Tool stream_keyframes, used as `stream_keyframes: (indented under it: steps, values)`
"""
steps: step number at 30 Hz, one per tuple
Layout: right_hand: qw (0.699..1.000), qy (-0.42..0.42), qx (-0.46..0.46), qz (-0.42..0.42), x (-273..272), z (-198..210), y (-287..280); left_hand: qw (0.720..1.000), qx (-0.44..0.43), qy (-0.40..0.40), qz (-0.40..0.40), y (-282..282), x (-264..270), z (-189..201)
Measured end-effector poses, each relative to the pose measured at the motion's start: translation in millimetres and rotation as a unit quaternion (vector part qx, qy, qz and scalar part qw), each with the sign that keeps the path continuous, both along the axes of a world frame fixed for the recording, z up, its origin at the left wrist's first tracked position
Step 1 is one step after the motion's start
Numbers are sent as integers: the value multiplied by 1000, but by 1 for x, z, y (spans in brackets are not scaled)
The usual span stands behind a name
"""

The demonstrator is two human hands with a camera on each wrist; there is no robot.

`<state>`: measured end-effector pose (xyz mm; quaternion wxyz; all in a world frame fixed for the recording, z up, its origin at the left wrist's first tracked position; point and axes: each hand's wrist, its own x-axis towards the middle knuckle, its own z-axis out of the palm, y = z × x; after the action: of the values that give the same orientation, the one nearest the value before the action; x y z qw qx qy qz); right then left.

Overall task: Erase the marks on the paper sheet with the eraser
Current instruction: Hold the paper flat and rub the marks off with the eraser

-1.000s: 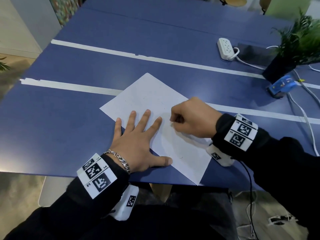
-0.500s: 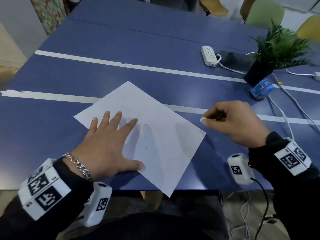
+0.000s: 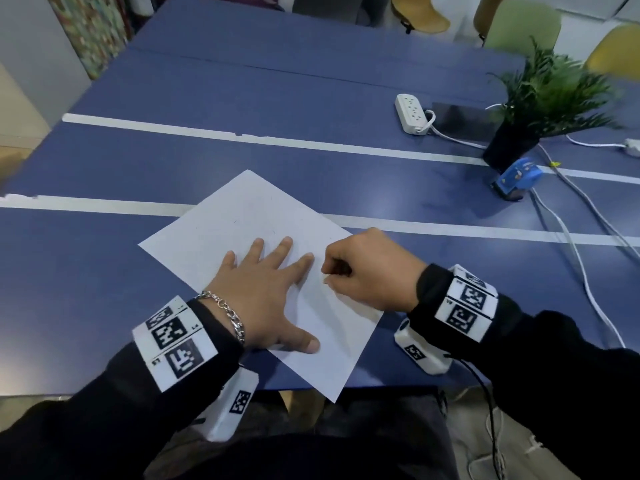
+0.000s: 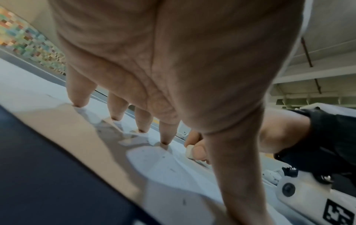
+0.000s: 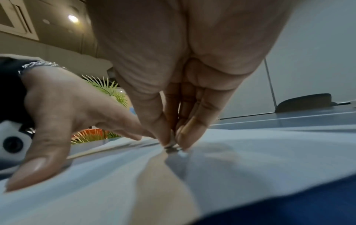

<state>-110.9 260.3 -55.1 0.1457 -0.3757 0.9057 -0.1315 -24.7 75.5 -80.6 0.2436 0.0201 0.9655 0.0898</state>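
A white paper sheet lies turned like a diamond on the blue table, one corner past the near edge. My left hand lies flat on it, fingers spread, pressing it down. My right hand pinches a small white eraser between thumb and fingertips, its tip down on the paper just right of my left index finger. In the right wrist view the eraser touches the paper sheet. Faint small marks dot the sheet near my left thumb.
A white power strip, a dark phone, a potted plant, a blue tape dispenser and white cables sit at the far right. White tape lines cross the table. Chairs stand beyond.
Half a second ago my right hand with the eraser was off the sheet to the right; it has come back onto the paper beside my left index finger. My left hand stays flat.
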Motion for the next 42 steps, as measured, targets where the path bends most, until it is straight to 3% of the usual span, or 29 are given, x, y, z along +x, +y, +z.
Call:
stream_keyframes:
  steps: [7, 13, 18, 20, 24, 29, 35, 40, 42]
  values:
    - [992, -32, 42, 117, 14, 6, -3, 999, -23, -20, -11, 2, 0, 2]
    - [996, 49, 38, 63, -3, 4, -8, 999, -33, -29, -16, 2, 0, 1]
    - [989, -13, 63, 133, 23, 7, -8, 999, -27, -27, -14, 2, 0, 1]
    - [991, -34, 57, 120, 13, 9, -7, 999, -32, -24, -15, 2, 0, 1]
    - [995, 34, 32, 86, -3, 11, -8, 999, -40, -27, -15, 3, 0, 1]
    - [987, -14, 61, 146, 21, 7, -6, 999, -30, -32, -14, 3, -1, 2]
    - [995, 44, 17, 89, -8, 7, -8, 999, -40, -28, -12, 2, -1, 1]
    - [991, -51, 32, 122, 2, 8, -2, 999, -41, -30, -9, 1, -1, 1]
    - [995, -24, 23, 97, -11, 9, -3, 999, -38, -24, -9, 0, -2, 1]
